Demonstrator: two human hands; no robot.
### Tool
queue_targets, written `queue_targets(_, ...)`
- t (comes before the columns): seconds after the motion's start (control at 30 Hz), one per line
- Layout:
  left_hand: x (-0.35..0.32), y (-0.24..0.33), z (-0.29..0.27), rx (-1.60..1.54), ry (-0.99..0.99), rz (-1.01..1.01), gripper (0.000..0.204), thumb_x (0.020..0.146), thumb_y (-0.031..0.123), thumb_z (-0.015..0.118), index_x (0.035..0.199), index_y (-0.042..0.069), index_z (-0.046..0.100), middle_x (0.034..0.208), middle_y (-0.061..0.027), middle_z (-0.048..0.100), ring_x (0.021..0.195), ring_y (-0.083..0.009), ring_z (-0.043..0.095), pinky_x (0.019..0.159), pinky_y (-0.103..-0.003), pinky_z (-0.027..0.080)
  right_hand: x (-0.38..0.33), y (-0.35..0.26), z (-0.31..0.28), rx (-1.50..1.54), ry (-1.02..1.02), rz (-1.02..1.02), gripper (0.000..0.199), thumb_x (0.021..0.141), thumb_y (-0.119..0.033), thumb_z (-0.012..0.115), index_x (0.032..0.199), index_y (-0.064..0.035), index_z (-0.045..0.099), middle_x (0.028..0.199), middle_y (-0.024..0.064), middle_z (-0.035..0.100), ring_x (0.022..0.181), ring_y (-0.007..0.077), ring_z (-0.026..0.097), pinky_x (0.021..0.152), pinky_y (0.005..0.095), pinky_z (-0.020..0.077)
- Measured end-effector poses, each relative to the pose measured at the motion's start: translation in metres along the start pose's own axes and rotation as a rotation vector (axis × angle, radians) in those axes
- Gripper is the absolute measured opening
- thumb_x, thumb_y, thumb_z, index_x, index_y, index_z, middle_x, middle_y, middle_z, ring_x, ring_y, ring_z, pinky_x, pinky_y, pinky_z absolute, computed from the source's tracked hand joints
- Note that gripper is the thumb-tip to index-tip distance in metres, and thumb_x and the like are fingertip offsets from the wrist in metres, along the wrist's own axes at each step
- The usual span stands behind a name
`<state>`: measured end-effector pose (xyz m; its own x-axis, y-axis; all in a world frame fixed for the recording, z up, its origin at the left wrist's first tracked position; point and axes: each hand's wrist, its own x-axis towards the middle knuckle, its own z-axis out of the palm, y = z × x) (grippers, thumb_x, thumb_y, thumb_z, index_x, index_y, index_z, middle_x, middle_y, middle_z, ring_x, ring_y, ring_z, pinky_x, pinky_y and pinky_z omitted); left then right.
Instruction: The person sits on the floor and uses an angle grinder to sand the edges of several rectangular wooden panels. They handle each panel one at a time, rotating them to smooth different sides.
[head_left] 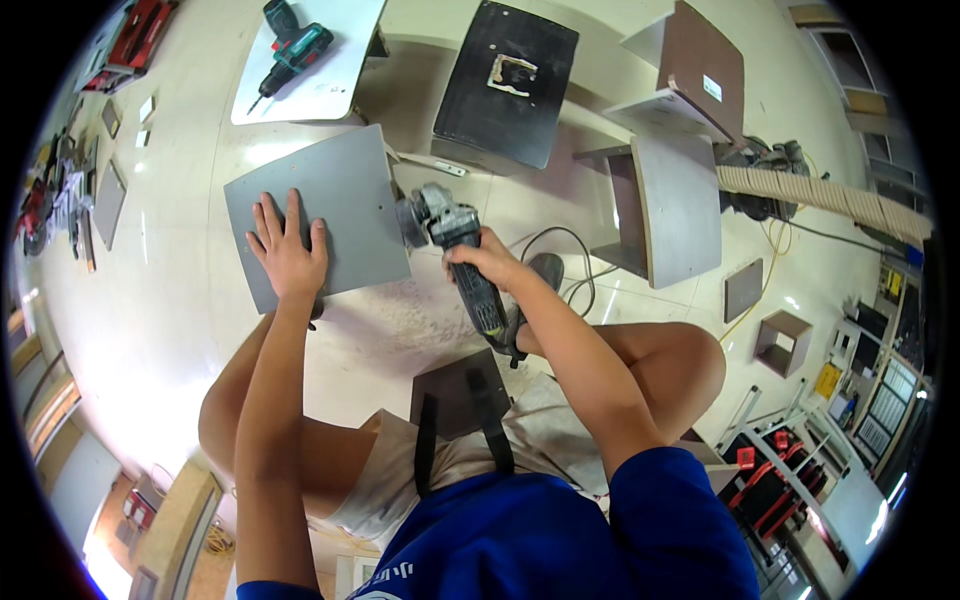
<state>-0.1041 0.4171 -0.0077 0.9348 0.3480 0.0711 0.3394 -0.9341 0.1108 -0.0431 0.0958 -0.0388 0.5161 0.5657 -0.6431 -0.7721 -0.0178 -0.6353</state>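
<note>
My left hand (287, 245) lies flat with spread fingers on a grey panel (350, 190), the top of a small box or stool in front of me. In my right hand (488, 262) is a black angle grinder (476, 285), gripped round its body. The grinder's metal head and disc (411, 220) are at the panel's right edge; whether the disc touches the edge I cannot tell. Pale dust covers the floor just below that edge. From the grinder's side a dark cable (590, 290) curls across the floor to the right.
A green and black cordless drill (292, 50) lies on a white-topped stool (255, 98). Beyond stand a black box (480, 110) with a ragged square hole, a brown box (700, 75) and a grey box (680, 210). A ribbed beige hose (830, 195) runs at the right.
</note>
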Motion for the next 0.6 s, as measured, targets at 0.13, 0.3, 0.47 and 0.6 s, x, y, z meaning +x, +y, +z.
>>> queue_targets(0.13, 0.002, -0.001, 0.005, 0.013, 0.009, 0.005, 0.062, 0.098, 0.045, 0.052, 0.155, 0.024, 0.042, 0.167, -0.0161, 0.023, 0.155, -0.0355, 0.018, 0.122, -0.061, 0.011, -0.044, 0.028, 0.011, 0.01, 0.077, 0.073, 0.028, 0.076, -0.009, 0.075, 0.099, 0.0036, 0.063, 0.08, 0.012, 0.069, 0.063, 0.0215, 0.069, 0.061, 0.0359, 0.0579)
queue_targets(0.3, 0.001, -0.004, 0.006, 0.017, 0.027, -0.009, 0.062, 0.098, 0.046, 0.051, 0.156, 0.024, 0.042, 0.167, -0.0161, 0.023, 0.154, -0.0362, 0.018, 0.121, -0.062, 0.012, -0.083, 0.051, 0.026, -0.367, 0.236, -0.079, 0.046, 0.073, -0.018, 0.078, 0.112, 0.0018, 0.064, 0.091, 0.0142, 0.072, 0.085, 0.0258, 0.071, 0.079, 0.0373, 0.0561)
queue_targets(0.47, 0.001, 0.001, 0.011, 0.018, 0.031, 0.003, 0.062, 0.098, 0.047, 0.051, 0.155, 0.025, 0.042, 0.166, -0.0166, 0.024, 0.154, -0.0353, 0.019, 0.121, -0.062, 0.013, -0.114, 0.052, 0.046, -0.562, 0.452, -0.133, 0.058, 0.07, -0.026, 0.079, 0.119, 0.0005, 0.063, 0.102, 0.022, 0.073, 0.097, 0.0344, 0.072, 0.088, 0.039, 0.0552)
queue_targets(0.6, 0.0, -0.001, 0.006, 0.006, 0.031, -0.007, 0.061, 0.097, 0.047, 0.052, 0.154, 0.025, 0.044, 0.166, -0.0168, 0.025, 0.154, -0.0351, 0.019, 0.122, -0.06, 0.012, -0.122, 0.057, 0.062, -0.597, 0.507, -0.138, 0.058, 0.07, -0.026, 0.08, 0.118, -0.0002, 0.063, 0.103, 0.0214, 0.073, 0.099, 0.0359, 0.072, 0.088, 0.0396, 0.0552)
